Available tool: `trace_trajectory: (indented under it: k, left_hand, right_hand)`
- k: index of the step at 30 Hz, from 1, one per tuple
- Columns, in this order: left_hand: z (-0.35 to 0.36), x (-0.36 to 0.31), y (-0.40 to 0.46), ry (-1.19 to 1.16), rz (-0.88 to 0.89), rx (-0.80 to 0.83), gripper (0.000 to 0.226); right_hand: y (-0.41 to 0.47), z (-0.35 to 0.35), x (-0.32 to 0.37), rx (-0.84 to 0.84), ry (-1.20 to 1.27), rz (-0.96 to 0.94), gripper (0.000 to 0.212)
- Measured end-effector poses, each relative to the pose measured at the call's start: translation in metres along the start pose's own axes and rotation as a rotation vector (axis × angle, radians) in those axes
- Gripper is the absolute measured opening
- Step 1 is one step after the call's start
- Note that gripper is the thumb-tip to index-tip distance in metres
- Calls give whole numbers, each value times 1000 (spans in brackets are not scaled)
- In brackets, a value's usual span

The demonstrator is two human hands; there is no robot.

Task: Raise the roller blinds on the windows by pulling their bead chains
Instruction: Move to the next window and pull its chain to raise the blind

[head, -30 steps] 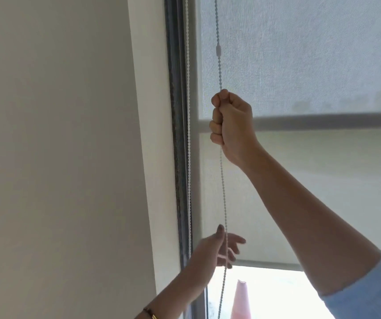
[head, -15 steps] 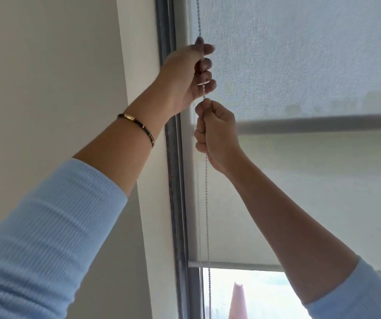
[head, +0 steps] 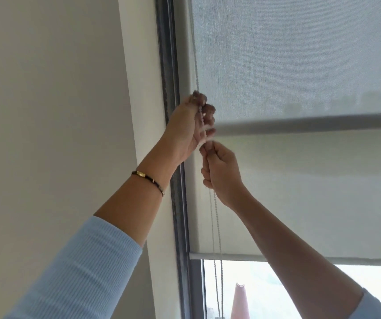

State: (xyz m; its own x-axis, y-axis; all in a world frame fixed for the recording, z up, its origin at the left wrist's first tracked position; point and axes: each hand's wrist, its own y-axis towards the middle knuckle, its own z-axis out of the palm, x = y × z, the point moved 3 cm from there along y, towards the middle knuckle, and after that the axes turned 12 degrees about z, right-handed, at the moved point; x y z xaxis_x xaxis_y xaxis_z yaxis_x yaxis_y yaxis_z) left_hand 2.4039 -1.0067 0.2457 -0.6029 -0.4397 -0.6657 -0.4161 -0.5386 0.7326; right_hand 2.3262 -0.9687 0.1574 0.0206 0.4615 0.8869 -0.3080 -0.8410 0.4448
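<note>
Both arms reach up toward the left edge of the window, where the bead chain (head: 217, 217) hangs just beside the dark window frame (head: 177, 203). The left hand (head: 190, 127) is the higher of the two, its fingers curled around the chain with the beads running down across the palm; motion blur softens the lower fingers, but the grasp on the chain is plain. Directly beneath it and almost touching, the right hand (head: 221, 173) is clenched in a fist on the same chain, thumb side up. Below the right hand two strands of the chain drop side by side, cross the lower bar of the roller blind (head: 300, 65), and continue down past the bare glass at the bottom edge of the window. A second horizontal bar (head: 311, 124) crosses the blind at the height of the left hand. A dark bracelet (head: 149, 180) with a gold clasp circles the left wrist, and pale blue sleeves (head: 88, 272) are pushed up both forearms. A pink cone shape (head: 239, 300) shows through the uncovered glass below.
</note>
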Motion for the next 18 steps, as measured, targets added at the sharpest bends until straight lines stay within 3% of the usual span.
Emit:
trace_trajectory:
  k: [5, 14, 18]
  left_hand:
    - [-22, 52, -41, 114, -66, -17, 32]
    - [-36, 125, -127, 214, -142, -55, 42]
    - [-40, 150, -162, 268, -186, -77, 32]
  right_hand:
    - [-17, -16, -64, 6, -101, 48, 36]
    - [-63, -40, -162, 52, -78, 259, 37]
    - [-56, -71, -171, -88, -132, 292, 29]
